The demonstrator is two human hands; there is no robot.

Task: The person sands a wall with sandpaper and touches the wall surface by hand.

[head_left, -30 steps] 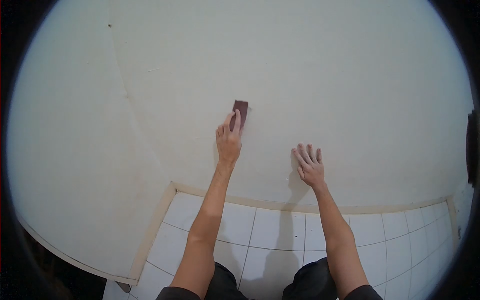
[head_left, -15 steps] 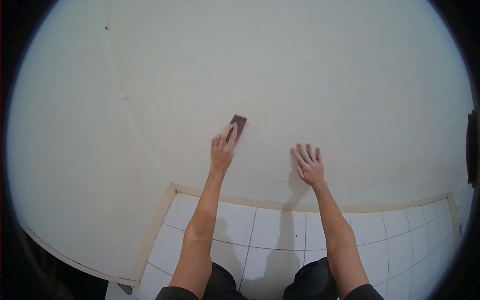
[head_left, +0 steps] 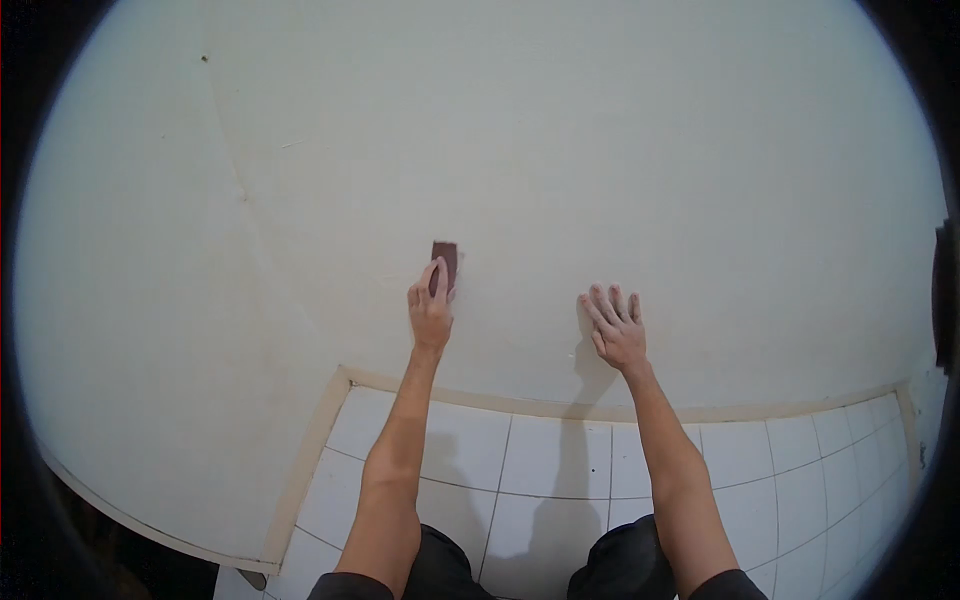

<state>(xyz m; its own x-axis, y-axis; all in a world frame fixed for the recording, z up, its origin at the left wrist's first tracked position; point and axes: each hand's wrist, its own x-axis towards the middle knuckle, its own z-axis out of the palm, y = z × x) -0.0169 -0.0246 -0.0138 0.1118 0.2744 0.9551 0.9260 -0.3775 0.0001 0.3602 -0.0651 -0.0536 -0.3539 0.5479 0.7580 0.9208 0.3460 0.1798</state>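
My left hand [head_left: 431, 312] grips a small reddish-brown rectangle of sandpaper [head_left: 445, 258] and presses it against the pale wall [head_left: 530, 180]. My fingers cover its lower part, and its upper end shows above them. Farther right, my right hand [head_left: 620, 330] lies against the same wall with its fingers spread. Whitish dust shows on those fingertips, and nothing is in that hand.
A beige baseboard [head_left: 530, 407] runs along the foot of the wall, above white floor tiles [head_left: 550, 455]. At the left the wall meets a second wall face at a corner. A dark object [head_left: 943, 298] sits at the far right edge.
My left hand and the sandpaper have moved left and slightly down across the wall, and the sandpaper has turned more upright. My right hand stays nearly where it was.
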